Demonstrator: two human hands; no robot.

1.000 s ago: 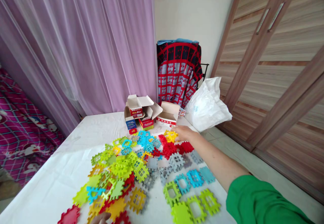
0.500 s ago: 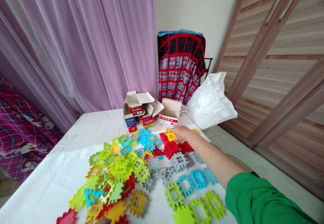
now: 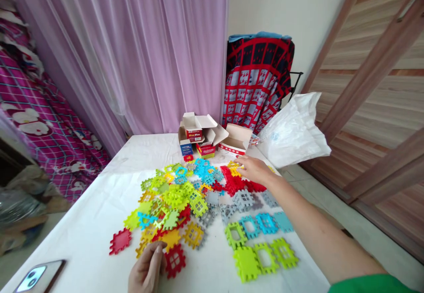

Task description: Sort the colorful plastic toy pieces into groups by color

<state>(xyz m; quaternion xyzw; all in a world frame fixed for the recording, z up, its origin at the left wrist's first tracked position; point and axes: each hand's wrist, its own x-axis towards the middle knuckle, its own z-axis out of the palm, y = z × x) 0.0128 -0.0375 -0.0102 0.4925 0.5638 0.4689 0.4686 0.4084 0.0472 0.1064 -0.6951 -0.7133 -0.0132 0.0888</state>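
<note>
My right hand [image 3: 255,170] reaches to the back right of the table. Its fingers stretch out apart, the tips at the yellow interlocking building plates [image 3: 234,168]. Red plates [image 3: 232,184] lie right below that hand. At the front edge of the mixed pile, my left hand [image 3: 148,267] is closed, thumb against curled fingers; whether anything is inside is hidden. Beside its fingertips lie a solid yellow plate [image 3: 171,239] and a red window plate [image 3: 175,260]. Light green plates [image 3: 177,196] top the pile. Grey plates [image 3: 244,199], blue plates [image 3: 266,223] and green plates [image 3: 247,263] lie in rows at right.
Opened small cardboard boxes [image 3: 205,145] stand at the table's back, beside a white plastic bag [image 3: 293,132]. A phone [image 3: 41,277] lies at the front left corner. One red plate [image 3: 120,241] lies left of the pile. The white tablecloth [image 3: 96,213] covers the table.
The view has turned left, bringing the phone into sight. My left hand has come further into view at the pile's front. My right hand stays by the yellow plates, its fingers more stretched.
</note>
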